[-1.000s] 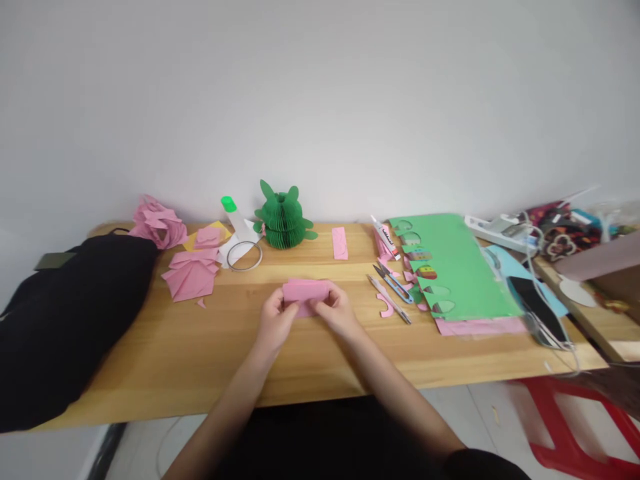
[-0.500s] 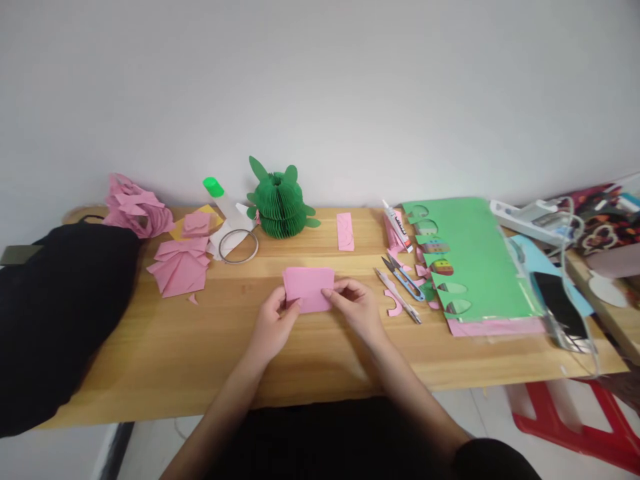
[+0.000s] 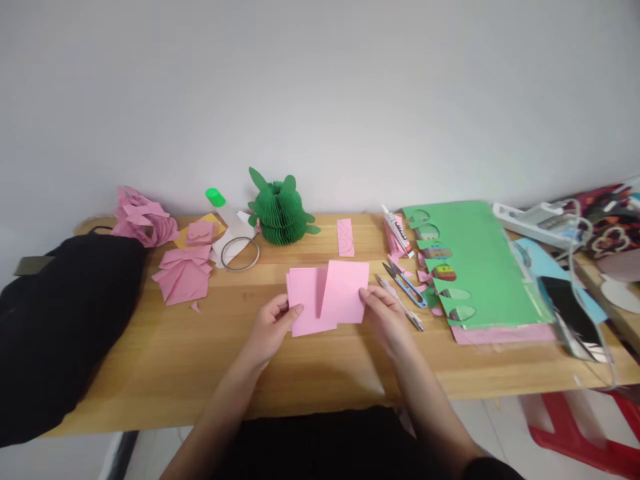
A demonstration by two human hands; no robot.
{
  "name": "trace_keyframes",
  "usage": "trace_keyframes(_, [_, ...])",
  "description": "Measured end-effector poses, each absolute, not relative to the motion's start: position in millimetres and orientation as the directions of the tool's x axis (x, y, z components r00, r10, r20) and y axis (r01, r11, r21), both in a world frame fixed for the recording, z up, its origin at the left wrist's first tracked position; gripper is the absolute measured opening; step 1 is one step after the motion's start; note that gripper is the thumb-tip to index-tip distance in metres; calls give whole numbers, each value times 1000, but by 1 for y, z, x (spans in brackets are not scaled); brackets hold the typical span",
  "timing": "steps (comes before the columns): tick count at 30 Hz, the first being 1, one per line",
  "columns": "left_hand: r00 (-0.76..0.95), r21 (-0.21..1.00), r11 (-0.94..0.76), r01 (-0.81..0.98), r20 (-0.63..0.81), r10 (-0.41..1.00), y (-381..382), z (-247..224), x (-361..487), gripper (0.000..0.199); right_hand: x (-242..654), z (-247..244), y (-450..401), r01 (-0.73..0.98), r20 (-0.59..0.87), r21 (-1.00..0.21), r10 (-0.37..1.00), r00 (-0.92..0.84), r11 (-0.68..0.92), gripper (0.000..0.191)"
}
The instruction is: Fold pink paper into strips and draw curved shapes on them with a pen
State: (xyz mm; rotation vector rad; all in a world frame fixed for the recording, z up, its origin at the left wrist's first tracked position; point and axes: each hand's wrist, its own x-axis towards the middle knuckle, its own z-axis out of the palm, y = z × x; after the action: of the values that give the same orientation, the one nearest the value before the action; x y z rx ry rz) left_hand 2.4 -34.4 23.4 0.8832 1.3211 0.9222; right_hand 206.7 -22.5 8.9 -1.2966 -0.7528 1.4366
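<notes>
My left hand (image 3: 274, 325) pinches several pink paper sheets (image 3: 306, 300) at their left edge, thumb on top. A single pink paper piece (image 3: 346, 291) is gripped at its right edge by my right hand (image 3: 384, 313) and overlaps the others. Behind them lies a pink strip with pencilled curves (image 3: 345, 238). Close to my right hand are blue-handled thread snips (image 3: 409, 287) and a pen (image 3: 400, 303). A green paper honeycomb ball with leaves (image 3: 281, 212) stands near the wall.
Left are a black bag (image 3: 75, 327), folded pink papers (image 3: 185, 275), a green-capped glue bottle (image 3: 223, 208) and a ring (image 3: 240, 254). Right are a glue tube (image 3: 398, 231), green sheet (image 3: 485, 267), phone (image 3: 570, 310) and power strip (image 3: 530, 223). A red stool (image 3: 575, 433) stands below.
My hands have moved apart. The single stack of pink paper is now split, with one piece drawn to the right in my right hand and the others staying in my left.
</notes>
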Motion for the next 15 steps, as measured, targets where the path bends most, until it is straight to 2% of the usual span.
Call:
trace_keyframes(3, [91, 923, 383, -34, -379, 921, -34, 25, 17, 37, 212, 17, -31, -247, -346, -907, 938, -17, -340, 39])
trace_keyframes(5, [149, 926, 375, -36, -366, 918, -33, 27, 32, 37, 214, 21, -36, -211, -340, -917, 940, -30, -338, 40])
trace_keyframes(10, [144, 944, 322, -69, -309, 940, -33, 32, 63, 61, 234, 23, -41, -124, -258, -962, 959, 114, -243, 45])
trace_keyframes(13, [160, 958, 285, -27, -277, 947, -33, 34, 71, 43, 244, 24, -46, -84, -203, -978, 960, 191, -190, 42])
trace_keyframes(15, [187, 959, 282, 0, -277, 942, -33, 35, 74, 42, 246, 26, -51, -64, -177, -984, 960, 217, -167, 41])
